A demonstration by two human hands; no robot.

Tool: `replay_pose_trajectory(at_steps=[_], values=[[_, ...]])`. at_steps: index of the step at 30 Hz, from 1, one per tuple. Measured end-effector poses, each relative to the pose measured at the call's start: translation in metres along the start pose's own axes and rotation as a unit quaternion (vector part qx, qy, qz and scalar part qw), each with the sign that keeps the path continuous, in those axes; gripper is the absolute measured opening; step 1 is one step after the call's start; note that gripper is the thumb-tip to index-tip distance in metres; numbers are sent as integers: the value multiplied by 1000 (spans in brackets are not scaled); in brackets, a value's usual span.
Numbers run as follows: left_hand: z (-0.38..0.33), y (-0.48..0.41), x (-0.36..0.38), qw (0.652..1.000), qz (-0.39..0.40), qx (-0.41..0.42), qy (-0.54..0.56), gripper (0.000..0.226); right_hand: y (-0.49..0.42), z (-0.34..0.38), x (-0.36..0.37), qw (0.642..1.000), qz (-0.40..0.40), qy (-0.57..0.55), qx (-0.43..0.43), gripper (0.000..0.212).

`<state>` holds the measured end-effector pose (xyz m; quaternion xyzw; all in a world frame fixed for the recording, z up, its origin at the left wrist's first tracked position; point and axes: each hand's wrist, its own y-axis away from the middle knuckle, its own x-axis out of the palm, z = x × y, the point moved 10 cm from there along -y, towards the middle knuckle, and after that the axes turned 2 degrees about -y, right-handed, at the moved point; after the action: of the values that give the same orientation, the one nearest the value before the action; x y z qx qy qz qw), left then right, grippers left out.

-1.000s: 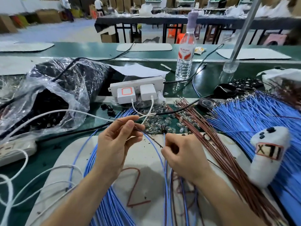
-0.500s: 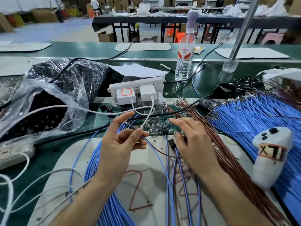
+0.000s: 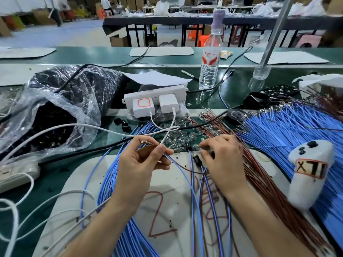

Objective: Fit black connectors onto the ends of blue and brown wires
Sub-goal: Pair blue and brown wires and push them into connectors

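Note:
My left hand [image 3: 143,164] pinches the ends of a blue wire [image 3: 187,180] and a brown wire [image 3: 185,168] between thumb and forefinger, metal terminals poking out above the fingers. My right hand [image 3: 224,160] reaches palm down over the white mat [image 3: 170,216], its fingers curled at small black connectors [image 3: 197,159] fitted on blue wires. Another fitted connector [image 3: 188,145] lies just left of its fingertips. A bundle of blue wires [image 3: 115,182] runs under my left forearm. Loose brown wires [image 3: 259,175] fan out to the right of my right hand.
A clear plastic bag [image 3: 61,108] full of black connectors lies at left. A white power strip [image 3: 154,99] with two chargers stands behind the hands, white cables trailing left. A water bottle [image 3: 210,58], a big spread of blue wires [image 3: 289,130] and a white foam block [image 3: 308,173] lie right.
My right hand let go of the wire it held a second ago, moved forward and right, and now curls its fingers at the connectors. My left hand keeps its pinch.

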<state>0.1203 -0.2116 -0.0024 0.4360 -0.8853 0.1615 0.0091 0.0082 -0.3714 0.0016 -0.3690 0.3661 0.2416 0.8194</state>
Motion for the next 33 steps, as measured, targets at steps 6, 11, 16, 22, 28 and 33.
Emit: replay_pose_trajectory(at_steps=[6, 11, 16, 22, 28, 33], values=[[5, 1, 3, 999, 13, -18, -27, 12, 9, 23, -38, 964, -94, -248, -32, 16], [4, 6, 21, 994, 86, -11, -65, 36, 21, 50, -13, 906, 27, -422, -9, 18], [-4, 7, 24, 991, 98, 4, -85, 24, 21, 46, -4, 884, 58, -464, 22, 18], [-4, 7, 22, 995, 80, -3, -65, 18, 21, 44, -2, 879, 70, -471, 31, 15], [1, 4, 14, 998, 58, -24, -27, 13, 26, 45, 11, 865, 126, -482, 58, 22], [8, 5, 16, 996, 69, -54, -19, 13, 24, 42, 9, 874, 114, -469, 57, 18]])
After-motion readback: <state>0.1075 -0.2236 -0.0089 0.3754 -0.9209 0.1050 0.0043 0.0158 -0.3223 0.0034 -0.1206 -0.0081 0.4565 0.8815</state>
